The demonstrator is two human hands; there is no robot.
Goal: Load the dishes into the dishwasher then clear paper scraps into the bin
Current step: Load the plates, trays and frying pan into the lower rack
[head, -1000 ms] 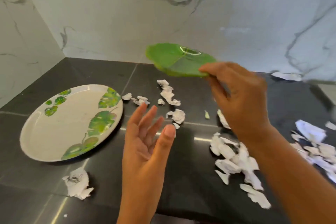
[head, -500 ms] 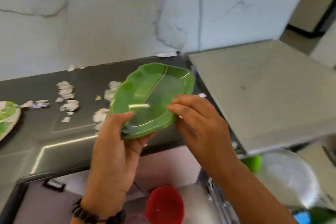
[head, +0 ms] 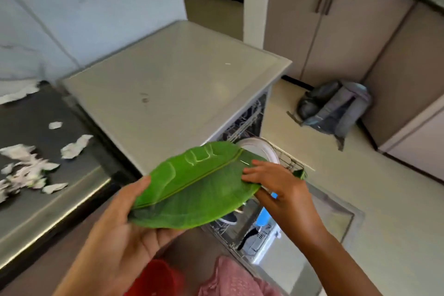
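Gripping the green leaf plate with both hands' curled fingers; loading step, next slotting it into the dishwasher rack just beyond.

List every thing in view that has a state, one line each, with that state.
Green leaf-shaped plate: held off the counter by both hands.
Left hand: grip on plate's near end.
Right hand: grip on plate's far end.
Grey dishwasher: open, rack out.
White round plate: upright in rack.
White paper scraps: scattered on counter.
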